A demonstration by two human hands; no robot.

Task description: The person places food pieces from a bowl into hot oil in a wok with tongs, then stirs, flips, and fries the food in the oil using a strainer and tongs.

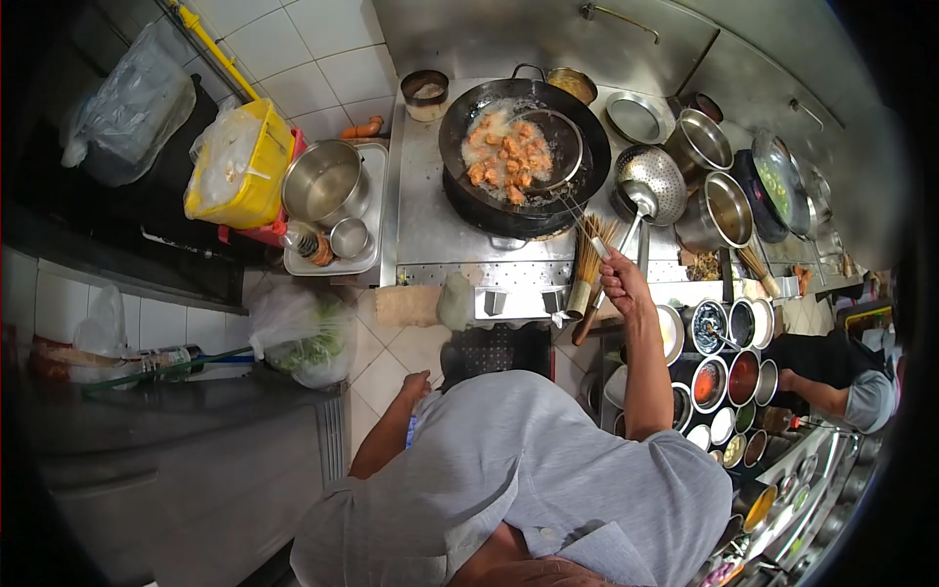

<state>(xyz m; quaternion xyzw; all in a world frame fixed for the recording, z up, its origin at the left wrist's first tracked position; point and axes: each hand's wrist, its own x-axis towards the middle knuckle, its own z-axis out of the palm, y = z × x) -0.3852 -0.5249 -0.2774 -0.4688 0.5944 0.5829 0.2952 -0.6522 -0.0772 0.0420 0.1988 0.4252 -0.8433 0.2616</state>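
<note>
My right hand [623, 281] is closed round the handle of a wire strainer [559, 147], whose round mesh head rests in the large black wok [597, 161]. Orange-brown fried pieces [509, 157] bubble in the oil beside and partly under the mesh. Down near my left side, away from the stove, my left hand [416, 384] hangs with its fingers curled; whether it holds anything is too small to tell. A perforated ladle [650, 186] lies to the right of the wok, and a bamboo brush [588, 264] stands below it, close to my right hand.
Steel pots [326, 183] and a yellow bin [238, 166] stand left of the stove. More pots [714, 210] line its right side. Sauce containers [708, 383] crowd the right counter, where another person's arm [820, 392] reaches in. A bag of greens [305, 338] sits at left.
</note>
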